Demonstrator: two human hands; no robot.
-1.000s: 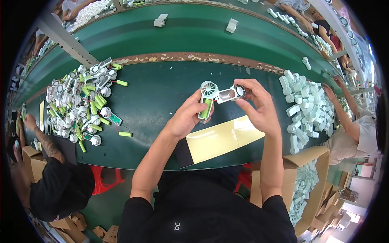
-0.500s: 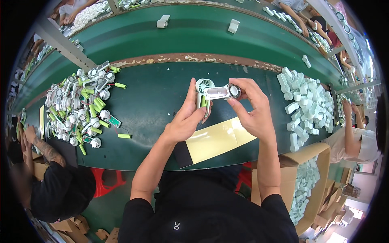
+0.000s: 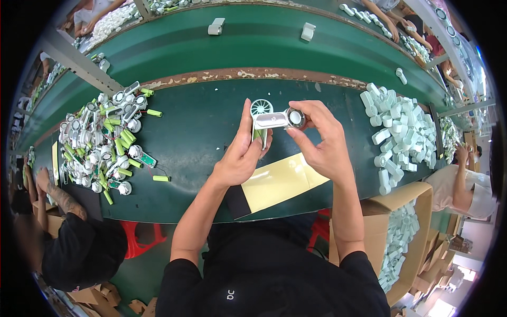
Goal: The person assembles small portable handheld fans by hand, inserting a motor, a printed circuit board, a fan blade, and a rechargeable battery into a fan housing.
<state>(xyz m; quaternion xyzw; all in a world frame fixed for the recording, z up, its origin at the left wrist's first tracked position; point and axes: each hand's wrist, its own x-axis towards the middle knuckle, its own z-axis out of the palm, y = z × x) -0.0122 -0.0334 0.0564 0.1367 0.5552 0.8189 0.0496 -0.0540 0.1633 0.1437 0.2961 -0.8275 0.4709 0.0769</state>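
Note:
My left hand (image 3: 240, 158) is closed around a pale green handheld-fan housing (image 3: 262, 107), its round spoked grille pointing away from me. A bright green battery cell (image 3: 259, 134) shows inside the housing's handle. My right hand (image 3: 322, 134) pinches the round end of a white-and-grey fan part (image 3: 272, 120) between thumb and fingers. That part lies sideways, its long end against the housing just below the grille. Whether the two are joined I cannot tell. Beneath my hands lies a glossy yellow sheet (image 3: 280, 182) with a black end.
A heap of fan assemblies (image 3: 100, 142) with green batteries and wires covers the table's left. Pale green shells (image 3: 398, 132) are piled at the right, above a cardboard box (image 3: 422, 227) of similar shells. Beyond the table's worn edge runs a green belt (image 3: 174, 53). Co-workers sit on both sides.
Both hands have shifted slightly left. The grey part now sits lower across the housing, leaving more of the grille showing. Pieces on the far belt have moved a little right.

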